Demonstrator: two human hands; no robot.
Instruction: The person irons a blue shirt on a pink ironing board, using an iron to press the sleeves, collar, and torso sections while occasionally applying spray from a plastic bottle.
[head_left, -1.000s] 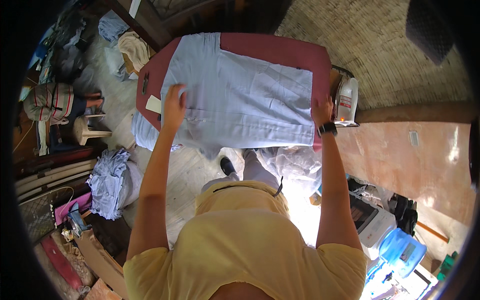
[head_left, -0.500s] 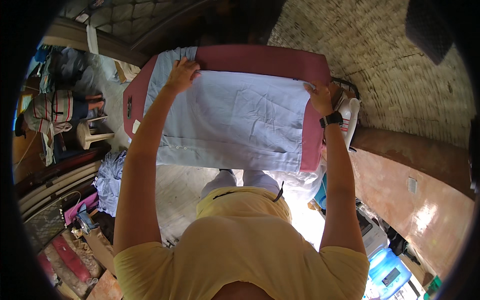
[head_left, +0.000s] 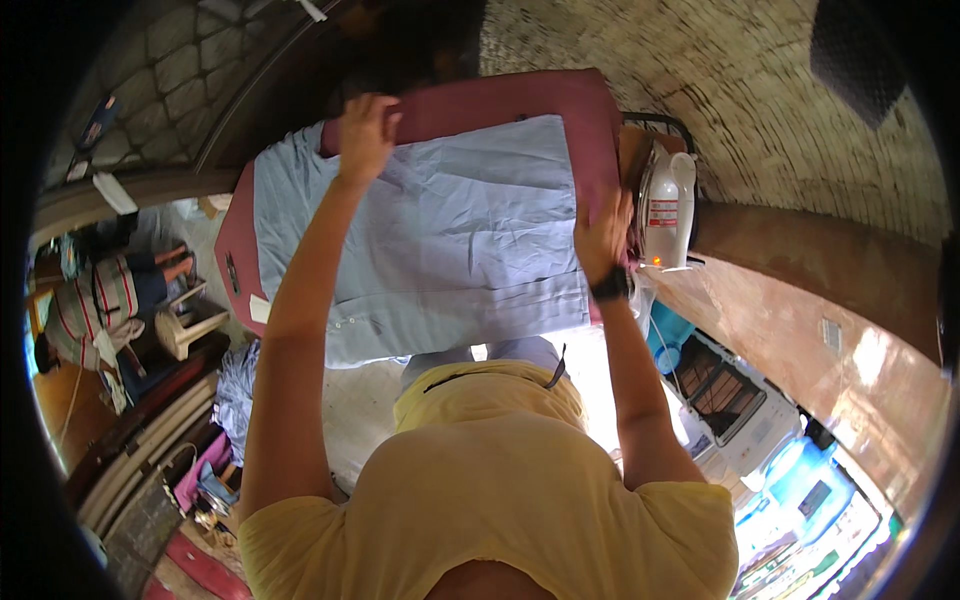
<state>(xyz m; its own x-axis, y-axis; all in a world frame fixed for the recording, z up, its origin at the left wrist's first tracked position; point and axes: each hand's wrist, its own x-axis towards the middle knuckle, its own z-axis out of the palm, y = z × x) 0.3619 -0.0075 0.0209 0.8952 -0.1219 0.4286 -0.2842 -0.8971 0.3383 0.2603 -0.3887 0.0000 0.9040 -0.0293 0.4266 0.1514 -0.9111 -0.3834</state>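
Observation:
A light blue shirt [head_left: 450, 220] lies spread over a maroon padded ironing board [head_left: 500, 98], creased across its middle, with small buttons near its near left edge. My left hand [head_left: 367, 138] is over the shirt's far edge, left of centre, with fingers stretched out and nothing in them. At the shirt's right edge my right hand [head_left: 604, 232] lies flat with fingers extended, slightly blurred, partly over the maroon cover. Just right of that hand a white iron [head_left: 668, 200] stands on its rest with a small orange light lit.
A black metal frame [head_left: 660, 122] surrounds the iron's rest. On the board's left end lie a small dark tool [head_left: 231, 272] and a pale card [head_left: 260, 309]. A person in a striped shirt [head_left: 92, 300] is at the far left near a beige stool [head_left: 187, 325]. A woven wall [head_left: 740, 110] rises beyond.
My right hand has moved nearer along the shirt's right edge and flattened. My left hand has loosened from the far edge. The whole view has turned somewhat, bringing the iron more into sight.

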